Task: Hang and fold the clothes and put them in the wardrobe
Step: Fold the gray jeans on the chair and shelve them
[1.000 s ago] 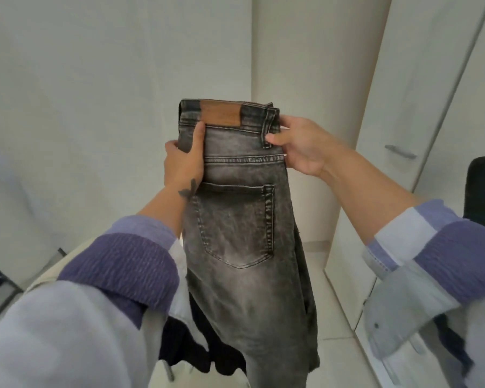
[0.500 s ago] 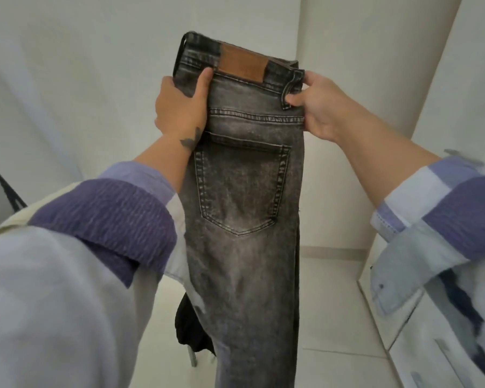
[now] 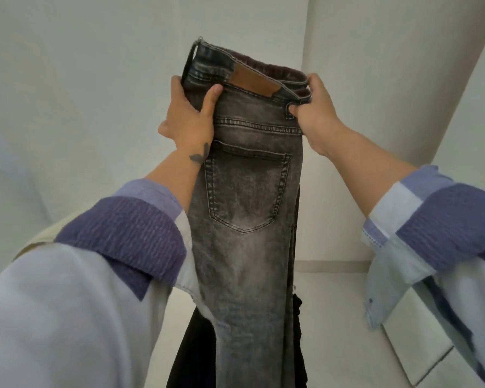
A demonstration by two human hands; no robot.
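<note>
A pair of washed grey jeans [image 3: 244, 208], folded lengthwise, hangs in front of me with its back pocket and brown leather patch facing me. My left hand [image 3: 189, 116] grips the left side of the waistband, thumb across the front. My right hand [image 3: 315, 107] pinches the right side at a belt loop. The legs drop straight down and run out of the bottom of the view. The waistband tilts away from me, so its inner lining shows.
Dark clothing [image 3: 192, 354] shows behind the jeans' legs near the floor. A white wardrobe front [image 3: 420, 357] stands at the lower right. Plain white walls meet in a corner behind the jeans, and pale floor tiles [image 3: 328, 317] lie below.
Both hands have lifted the jeans higher and tipped the waistband away from me. The view has tilted up, and the wardrobe door handle and dark chair at the right have left the frame.
</note>
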